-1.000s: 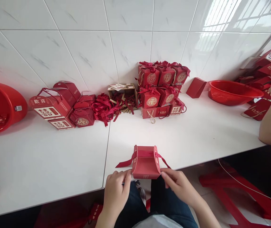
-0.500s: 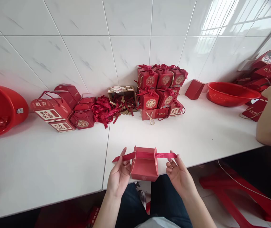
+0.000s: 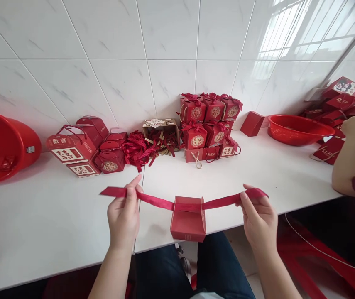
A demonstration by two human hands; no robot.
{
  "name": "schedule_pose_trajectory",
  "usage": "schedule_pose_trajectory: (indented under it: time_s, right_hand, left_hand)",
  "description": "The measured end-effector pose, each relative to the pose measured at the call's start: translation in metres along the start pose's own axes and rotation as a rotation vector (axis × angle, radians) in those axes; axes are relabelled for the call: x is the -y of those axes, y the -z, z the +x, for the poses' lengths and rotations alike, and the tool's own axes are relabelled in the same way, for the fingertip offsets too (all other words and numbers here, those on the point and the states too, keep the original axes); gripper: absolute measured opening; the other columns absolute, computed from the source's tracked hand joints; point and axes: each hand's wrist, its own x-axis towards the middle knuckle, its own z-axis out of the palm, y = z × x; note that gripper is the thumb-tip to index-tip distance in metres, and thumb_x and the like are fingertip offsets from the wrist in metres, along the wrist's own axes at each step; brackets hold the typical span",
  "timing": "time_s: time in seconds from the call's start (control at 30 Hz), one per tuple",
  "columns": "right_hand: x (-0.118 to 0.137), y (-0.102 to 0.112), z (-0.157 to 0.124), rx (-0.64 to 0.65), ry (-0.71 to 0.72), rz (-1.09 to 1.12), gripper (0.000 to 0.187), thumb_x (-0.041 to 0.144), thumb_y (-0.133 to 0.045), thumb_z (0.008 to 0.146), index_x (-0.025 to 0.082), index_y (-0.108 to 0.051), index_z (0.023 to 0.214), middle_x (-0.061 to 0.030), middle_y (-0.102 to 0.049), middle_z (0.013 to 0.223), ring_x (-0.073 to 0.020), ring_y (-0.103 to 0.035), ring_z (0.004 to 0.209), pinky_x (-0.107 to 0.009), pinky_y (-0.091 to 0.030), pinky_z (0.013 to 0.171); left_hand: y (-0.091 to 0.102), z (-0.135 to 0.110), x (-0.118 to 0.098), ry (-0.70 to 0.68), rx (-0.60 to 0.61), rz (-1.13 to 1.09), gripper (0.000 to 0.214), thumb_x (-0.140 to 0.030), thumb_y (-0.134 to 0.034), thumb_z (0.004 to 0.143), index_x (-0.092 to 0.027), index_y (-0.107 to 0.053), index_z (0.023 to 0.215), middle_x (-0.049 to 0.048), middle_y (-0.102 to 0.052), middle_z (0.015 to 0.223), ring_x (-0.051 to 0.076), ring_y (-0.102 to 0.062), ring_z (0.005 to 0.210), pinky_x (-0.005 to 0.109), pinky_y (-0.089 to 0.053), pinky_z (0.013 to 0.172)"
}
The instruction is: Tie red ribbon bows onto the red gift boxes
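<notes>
A red ribbon runs through the two side walls of an open red gift box and stretches out to both sides. My left hand pinches the ribbon between thumb and fingers, its tail sticking out to the left. On the other side, my right hand grips the opposite length, with that end folding over the fingers. Between my hands the box hangs on the ribbon at the table's front edge; whether its base touches the table I cannot tell.
Stacked finished gift boxes stand by the wall. Left of them lie a ribbon pile, a cardboard box and more boxes. Red basins stand at left and right. A co-worker's arm rests at right.
Both hands have moved apart, drawing the ribbon out longer on each side of the box. The view has tilted slightly upward.
</notes>
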Motion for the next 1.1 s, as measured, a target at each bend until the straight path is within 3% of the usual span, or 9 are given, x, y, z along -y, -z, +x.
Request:
schedule_pose_trajectory:
  time_s: [0.17, 0.37, 0.53, 0.7, 0.93, 1.1]
  right_hand:
    - [0.021, -0.013, 0.009, 0.100, 0.181, -0.175, 0.021, 0.037, -0.067, 0.082, 0.022, -0.073, 0.096, -0.0053, -0.072, 0.086, -0.0216, -0.066, 0.085, -0.033, -0.052, 0.074]
    - [0.047, -0.044, 0.021, 0.309, 0.249, -0.052, 0.018, 0.036, -0.064, 0.085, 0.023, -0.072, 0.095, -0.0028, -0.072, 0.078, -0.0180, -0.067, 0.075, -0.031, -0.054, 0.069]
    - [0.061, -0.070, 0.026, 0.492, 0.267, -0.048, 0.016, 0.035, -0.062, 0.086, 0.022, -0.069, 0.090, -0.0014, -0.068, 0.073, -0.0163, -0.064, 0.070, -0.030, -0.052, 0.067]
    - [0.064, -0.080, 0.024, 0.549, 0.240, 0.032, 0.013, 0.035, -0.063, 0.085, 0.022, -0.067, 0.084, 0.0009, -0.066, 0.067, -0.0144, -0.062, 0.064, -0.028, -0.050, 0.063]
    - [0.063, -0.083, 0.022, 0.548, 0.200, 0.092, 0.015, 0.036, -0.065, 0.084, 0.022, -0.070, 0.078, 0.0002, -0.066, 0.073, -0.0151, -0.060, 0.072, -0.029, -0.049, 0.069]
    - [0.063, -0.085, 0.023, 0.542, 0.192, 0.162, 0.014, 0.037, -0.066, 0.083, 0.024, -0.069, 0.080, 0.0008, -0.067, 0.076, -0.0150, -0.062, 0.074, -0.030, -0.051, 0.073]
  left_hand:
    - [-0.021, 0.012, -0.022, -0.167, 0.023, 0.033, 0.029, -0.032, -0.078, 0.072, -0.021, -0.069, 0.097, -0.0021, -0.067, 0.074, 0.010, -0.059, 0.069, 0.024, -0.049, 0.073]
    - [-0.045, 0.015, -0.032, -0.247, 0.200, 0.051, 0.016, -0.032, -0.076, 0.074, -0.018, -0.069, 0.077, -0.0005, -0.068, 0.068, 0.012, -0.062, 0.065, 0.024, -0.050, 0.068]
    - [-0.059, 0.011, -0.036, -0.249, 0.269, 0.092, 0.020, -0.038, -0.072, 0.076, -0.018, -0.073, 0.075, 0.0028, -0.070, 0.069, 0.016, -0.063, 0.069, 0.029, -0.050, 0.071]
    - [-0.063, 0.007, -0.040, -0.254, 0.347, 0.107, 0.017, -0.037, -0.070, 0.078, -0.021, -0.076, 0.080, 0.0026, -0.071, 0.070, 0.016, -0.062, 0.069, 0.029, -0.049, 0.071]
    - [-0.065, -0.002, -0.046, -0.239, 0.443, 0.039, 0.015, -0.036, -0.069, 0.080, -0.022, -0.075, 0.081, 0.0020, -0.072, 0.073, 0.017, -0.065, 0.073, 0.030, -0.050, 0.074]
    - [-0.066, -0.003, -0.048, -0.192, 0.490, -0.019, 0.017, -0.033, -0.065, 0.085, -0.023, -0.074, 0.094, 0.0027, -0.073, 0.081, 0.017, -0.065, 0.079, 0.029, -0.050, 0.078]
